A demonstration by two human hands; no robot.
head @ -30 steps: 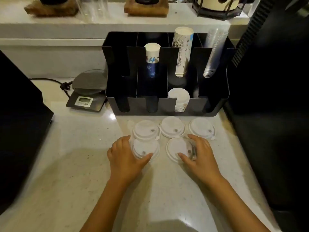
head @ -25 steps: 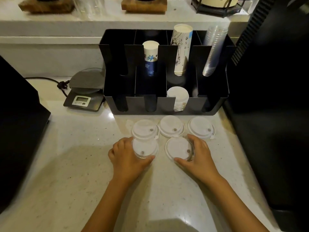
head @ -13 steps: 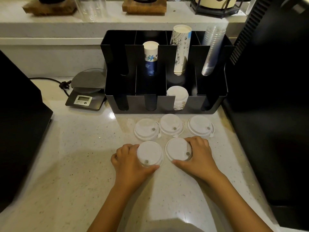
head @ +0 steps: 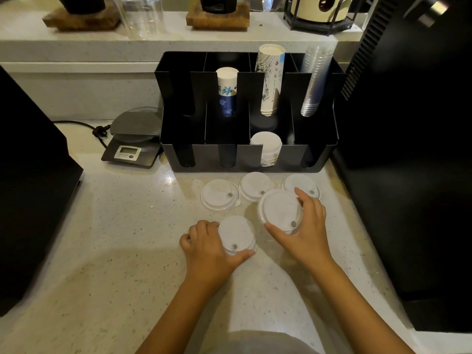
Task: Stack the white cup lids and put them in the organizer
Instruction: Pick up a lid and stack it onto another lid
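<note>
Stacking barely begun: left hand (head: 208, 247) grips one white lid (head: 237, 235), right hand (head: 305, 226) pinches a raised lid (head: 279, 209), three lids (head: 220, 194) lie loose on the tabletop (head: 115, 238) before the organizer (head: 245, 154), whose front slot holds a lid stack (head: 267, 146).

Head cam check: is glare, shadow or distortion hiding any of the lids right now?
Head view: dim warm light; one small glare spot on the counter, clear of the lids; arm shadow falls near the person, not on them; wide-angle bending shows at the organizer edges; both hands look sharp.
</note>
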